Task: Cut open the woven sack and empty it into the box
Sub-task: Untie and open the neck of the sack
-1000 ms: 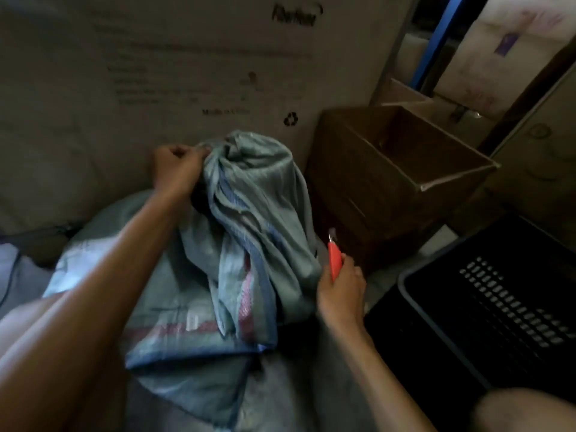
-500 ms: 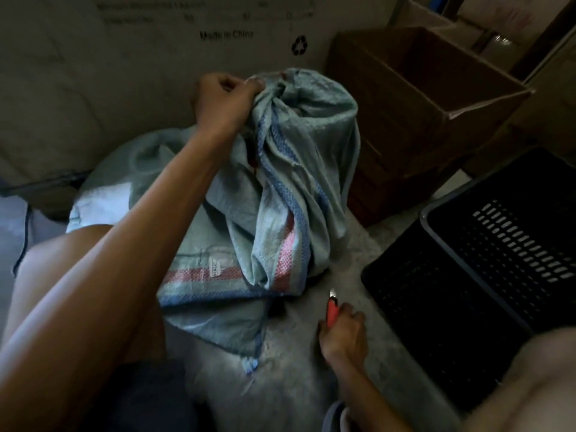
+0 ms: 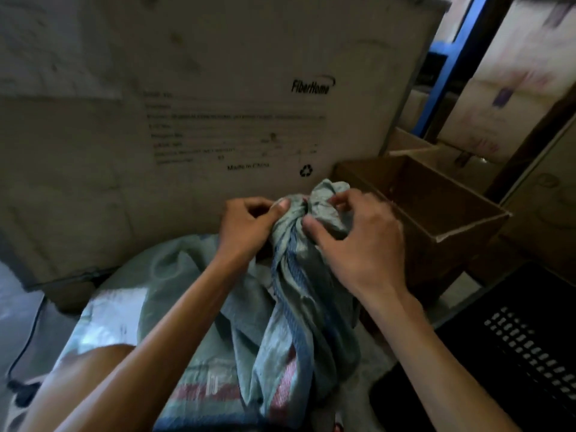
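Observation:
A pale green woven sack [image 3: 290,325] with blue and red stripes stands bunched up in front of me, its neck gathered at the top. My left hand [image 3: 249,226] grips the left side of the gathered neck. My right hand [image 3: 355,241] pinches the right side of the neck with thumb and fingers. An open brown cardboard box [image 3: 436,219] sits just right of the sack, its inside dark and bare. The orange cutter is out of sight.
A big printed cardboard carton [image 3: 218,104] stands upright behind the sack. A black slotted plastic crate [image 3: 530,353] lies at the lower right. More cartons and a blue metal post [image 3: 448,63] fill the back right. A dark cable [image 3: 28,338] runs at far left.
My right hand has let go of the orange cutter down at the floor and come up to the sack's neck. My left hand kept its grip on the neck.

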The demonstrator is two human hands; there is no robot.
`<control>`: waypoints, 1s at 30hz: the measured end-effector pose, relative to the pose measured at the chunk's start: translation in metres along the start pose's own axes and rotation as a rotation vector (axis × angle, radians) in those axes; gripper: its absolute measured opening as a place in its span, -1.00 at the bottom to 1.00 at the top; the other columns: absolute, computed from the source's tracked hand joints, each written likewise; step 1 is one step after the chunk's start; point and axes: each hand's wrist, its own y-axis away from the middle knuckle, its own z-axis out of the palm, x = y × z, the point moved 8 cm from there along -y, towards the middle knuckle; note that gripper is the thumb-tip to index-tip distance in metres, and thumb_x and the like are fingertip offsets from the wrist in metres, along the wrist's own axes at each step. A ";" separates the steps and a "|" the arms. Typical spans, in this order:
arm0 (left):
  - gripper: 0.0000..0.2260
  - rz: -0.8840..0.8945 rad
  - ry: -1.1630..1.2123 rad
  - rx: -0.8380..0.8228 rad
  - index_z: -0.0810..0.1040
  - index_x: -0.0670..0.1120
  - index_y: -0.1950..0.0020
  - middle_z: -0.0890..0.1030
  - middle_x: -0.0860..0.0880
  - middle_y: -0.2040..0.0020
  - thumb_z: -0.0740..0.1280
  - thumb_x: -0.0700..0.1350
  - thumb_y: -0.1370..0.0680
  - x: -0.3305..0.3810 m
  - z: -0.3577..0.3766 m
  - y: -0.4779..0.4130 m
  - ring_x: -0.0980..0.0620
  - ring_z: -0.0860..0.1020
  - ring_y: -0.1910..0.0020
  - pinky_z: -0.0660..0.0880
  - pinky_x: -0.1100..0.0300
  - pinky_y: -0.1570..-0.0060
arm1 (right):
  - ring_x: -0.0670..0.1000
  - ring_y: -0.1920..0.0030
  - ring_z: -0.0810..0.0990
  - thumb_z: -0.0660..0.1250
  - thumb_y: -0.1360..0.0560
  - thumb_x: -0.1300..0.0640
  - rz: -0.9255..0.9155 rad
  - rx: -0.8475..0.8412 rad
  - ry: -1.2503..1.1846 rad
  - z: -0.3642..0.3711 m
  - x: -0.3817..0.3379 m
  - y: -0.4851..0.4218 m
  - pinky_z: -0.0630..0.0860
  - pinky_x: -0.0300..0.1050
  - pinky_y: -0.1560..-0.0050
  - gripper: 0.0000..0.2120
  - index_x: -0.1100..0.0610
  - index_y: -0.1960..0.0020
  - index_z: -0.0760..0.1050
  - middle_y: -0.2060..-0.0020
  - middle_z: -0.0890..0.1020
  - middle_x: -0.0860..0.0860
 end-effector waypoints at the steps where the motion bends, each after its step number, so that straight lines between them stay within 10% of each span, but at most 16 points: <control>1: -0.80 -0.051 0.072 -0.005 0.74 -0.13 0.09 0.75 -0.04 0.21 0.45 0.00 -0.54 -0.001 0.002 0.000 0.05 0.70 0.21 0.61 0.27 0.28 | -0.03 -0.06 0.58 0.39 -0.43 -0.19 -0.012 -0.038 0.017 0.001 -0.005 -0.005 0.57 0.00 -0.06 -0.65 -0.04 -0.13 0.55 -0.02 0.61 -0.08; 7: -0.85 -0.484 0.704 -0.192 0.62 -0.27 -0.04 0.65 -0.20 0.37 0.29 -0.21 -0.63 0.005 0.022 0.017 0.12 0.53 0.59 0.47 0.35 0.63 | -0.18 -0.01 0.57 0.51 -0.37 0.24 -0.100 -0.017 -0.092 -0.020 -0.012 0.006 0.58 -0.32 -0.02 -0.62 -0.01 -0.13 0.57 -0.02 0.57 -0.13; 11: -0.79 -0.442 0.881 -0.423 0.53 -0.24 -0.03 0.54 -0.08 0.58 0.13 -0.21 -0.69 0.035 0.022 0.022 0.15 0.51 0.64 0.50 0.36 0.58 | -0.25 0.15 0.60 0.46 -0.42 0.29 0.078 -0.090 -0.218 -0.016 0.018 0.000 0.46 -0.51 0.29 -0.71 -0.01 -0.05 0.58 0.09 0.64 -0.13; 15: -0.78 -0.257 0.631 -0.419 0.67 -0.14 -0.08 0.69 -0.16 0.06 0.31 -0.08 -0.54 0.032 0.016 0.012 -0.14 0.60 -0.02 0.51 -0.02 -0.18 | -0.28 0.20 0.62 0.39 -0.46 0.35 0.175 -0.194 -0.558 -0.010 0.033 0.004 0.49 -0.46 0.30 -0.72 -0.05 0.10 0.57 0.20 0.67 -0.14; 22: -0.50 0.213 -0.246 -0.405 0.56 0.02 0.07 0.70 0.04 0.15 0.22 0.44 -0.41 0.072 0.015 0.017 0.09 0.64 0.15 0.55 0.05 0.09 | -0.16 0.05 0.64 0.54 -0.38 0.27 -0.067 -0.112 -0.595 -0.025 0.011 0.013 0.57 -0.25 0.11 -0.64 -0.04 -0.05 0.55 0.08 0.65 -0.12; 27: -0.73 0.402 -0.325 -0.263 0.54 0.00 0.15 0.65 0.01 0.21 0.36 0.18 -0.54 0.088 0.019 0.023 0.10 0.62 0.21 0.59 0.07 0.17 | -0.20 0.03 0.57 0.49 -0.39 0.27 -0.070 -0.038 -0.479 -0.024 0.011 0.015 0.55 -0.28 0.08 -0.62 -0.01 -0.15 0.55 0.04 0.56 -0.14; 30: -0.80 0.514 -0.333 -0.134 0.54 -0.05 0.17 0.63 0.00 0.27 0.38 0.03 -0.57 0.090 0.021 0.024 0.04 0.61 0.24 0.58 -0.01 0.19 | -0.21 0.00 0.60 0.50 -0.36 -0.08 0.009 -0.132 -0.535 -0.017 0.012 0.017 0.57 -0.27 0.05 -0.65 -0.09 -0.12 0.55 0.03 0.60 -0.17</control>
